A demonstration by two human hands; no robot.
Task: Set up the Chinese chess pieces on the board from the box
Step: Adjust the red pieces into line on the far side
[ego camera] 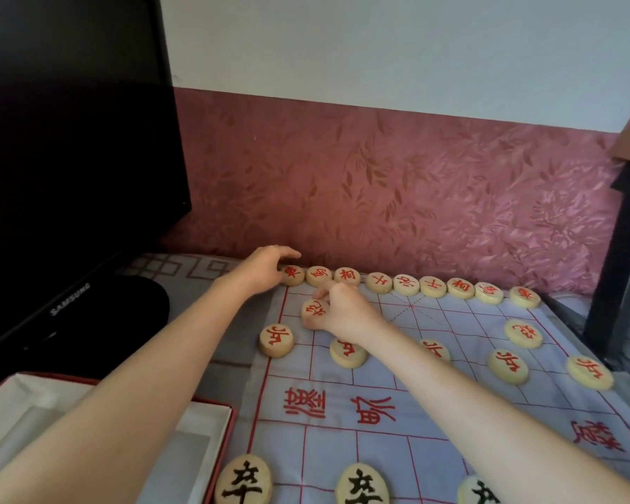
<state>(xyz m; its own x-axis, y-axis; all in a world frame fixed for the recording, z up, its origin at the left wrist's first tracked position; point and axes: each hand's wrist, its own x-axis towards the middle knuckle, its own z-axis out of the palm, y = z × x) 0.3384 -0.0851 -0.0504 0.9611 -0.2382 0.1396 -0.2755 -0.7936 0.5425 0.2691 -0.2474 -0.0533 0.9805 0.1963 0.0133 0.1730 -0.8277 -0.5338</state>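
Chess pieces (408,284) with red characters line the far edge of the cloth board (433,423), toward 12 o'clock, with more scattered rows nearer. The right hand (337,310) pinches a red-marked piece (314,308) at the board's 10 o'clock corner. The left hand (266,265), fingers loosely spread, touches the end piece (292,274) of the far row. The box (211,427) lies open at 8 o'clock.

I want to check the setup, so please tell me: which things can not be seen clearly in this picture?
- Red piece in the pawn row, head view: mostly covered by the right forearm.
- Black pieces nearest the camera: cut off by the bottom edge.
- Box: the left arm hides much of its inside.
- Right hand fingertips on the red cannon: grip unclear.
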